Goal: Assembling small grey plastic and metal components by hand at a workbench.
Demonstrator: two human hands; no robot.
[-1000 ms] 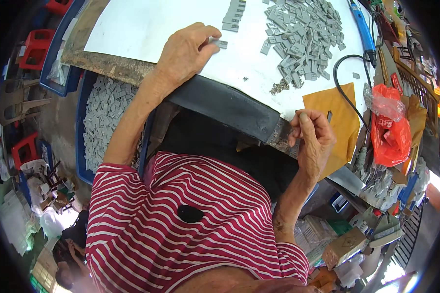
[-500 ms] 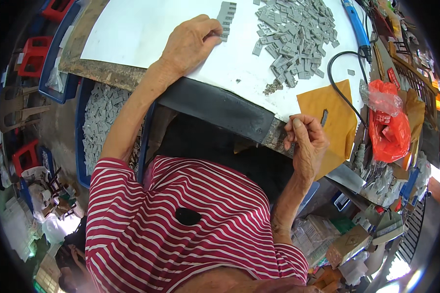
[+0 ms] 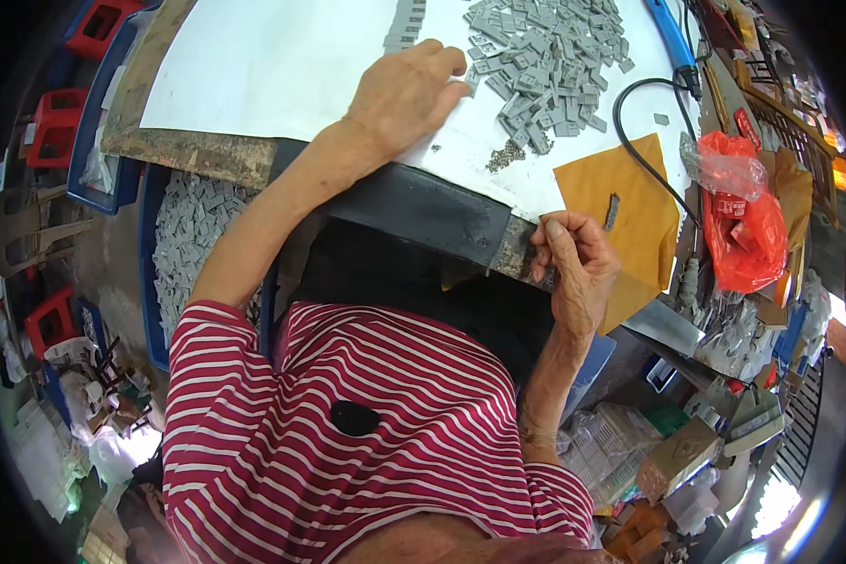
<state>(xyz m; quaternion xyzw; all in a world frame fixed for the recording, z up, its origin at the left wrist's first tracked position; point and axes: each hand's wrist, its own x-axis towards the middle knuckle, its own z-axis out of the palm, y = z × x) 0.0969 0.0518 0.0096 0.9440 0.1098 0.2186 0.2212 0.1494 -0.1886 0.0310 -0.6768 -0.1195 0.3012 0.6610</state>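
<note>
The left hand (image 3: 406, 94) covers whatever its fingertips touch; the grey pile (image 3: 545, 56) runs off the top edge

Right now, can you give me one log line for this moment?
left hand: flat on white sheet beside grey parts pile | right hand: curled at table edge, contents unclear | brown envelope: one small grey part on it
</note>
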